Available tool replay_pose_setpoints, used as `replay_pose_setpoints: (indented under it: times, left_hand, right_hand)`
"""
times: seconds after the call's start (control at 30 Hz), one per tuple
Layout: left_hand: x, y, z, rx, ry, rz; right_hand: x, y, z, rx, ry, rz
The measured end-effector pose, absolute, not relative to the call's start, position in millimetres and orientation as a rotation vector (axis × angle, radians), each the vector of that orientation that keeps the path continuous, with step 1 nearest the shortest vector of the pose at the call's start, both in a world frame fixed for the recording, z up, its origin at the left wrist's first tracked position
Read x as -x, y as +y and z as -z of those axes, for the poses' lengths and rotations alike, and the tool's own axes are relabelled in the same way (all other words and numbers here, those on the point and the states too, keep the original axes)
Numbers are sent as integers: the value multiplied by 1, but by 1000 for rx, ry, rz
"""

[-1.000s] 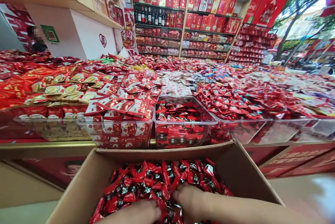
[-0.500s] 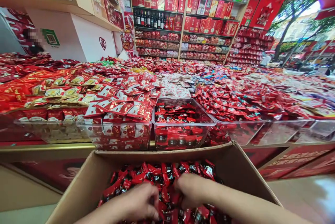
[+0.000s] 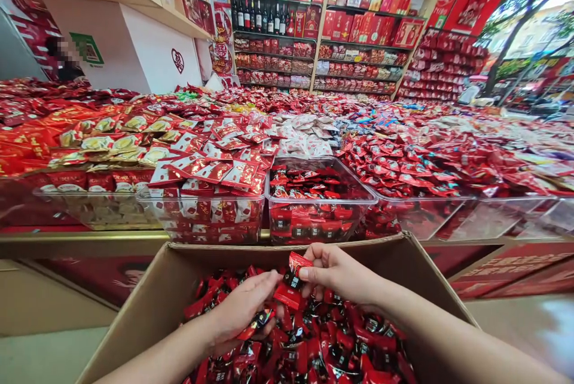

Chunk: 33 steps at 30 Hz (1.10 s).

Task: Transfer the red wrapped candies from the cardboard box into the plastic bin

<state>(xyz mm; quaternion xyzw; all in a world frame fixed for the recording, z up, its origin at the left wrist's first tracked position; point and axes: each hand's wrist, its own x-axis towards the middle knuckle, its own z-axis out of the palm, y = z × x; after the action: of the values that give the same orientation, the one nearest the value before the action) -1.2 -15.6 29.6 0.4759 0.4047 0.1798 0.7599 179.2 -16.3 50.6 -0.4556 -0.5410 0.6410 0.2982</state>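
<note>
A brown cardboard box [image 3: 143, 306] in front of me is full of small red-and-black wrapped candies [image 3: 332, 348]. My left hand [image 3: 240, 309] is curled around a handful of these candies just above the pile. My right hand [image 3: 336, 273] is also closed on a bunch of them, with one red packet [image 3: 296, 264] sticking up between the thumbs. Both hands are raised close together over the box's far half. Just beyond the box stands a clear plastic bin [image 3: 320, 198] partly filled with the same red-and-black candies.
A long display counter holds several clear bins: red-and-white packets [image 3: 210, 180] left of the middle bin, gold-wrapped sweets [image 3: 107, 148] further left, red candies [image 3: 417, 168] on the right. Shelves of red boxes and bottles [image 3: 314, 19] line the back. A person [image 3: 65, 61] stands far left.
Both hands have risen out of the candy pile and moved toward the box's far edge, now closed on handfuls of candies. The view has shifted slightly.
</note>
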Motion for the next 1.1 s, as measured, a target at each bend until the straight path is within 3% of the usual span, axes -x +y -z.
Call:
replay_pose_setpoints:
  times: [0.17, 0.43, 0.6, 0.87, 0.97, 1.1]
  left_hand:
    - [5, -10, -23, -1409, 830, -480]
    - [10, -9, -28, -1885, 913, -452]
    - [11, -7, -28, -1603, 785, -583]
    - [5, -14, -33, -1708, 793, -499]
    - [5, -16, -32, -1762, 795, -422]
    - [8, -18, -29, -1793, 807, -381]
  right_hand:
    - [-179, -18, -50, 1265, -1518, -1650]
    - [-177, -25, -56, 1277, -2008, -1109]
    - [-180, -23, -57, 1330, -1717, -1329]
    - [-180, -24, -52, 1169, -1666, -1531]
    - [-179, -29, -48, 1199, -1880, -1489]
    - [-179, -36, -70, 1260, -2154, -1180]
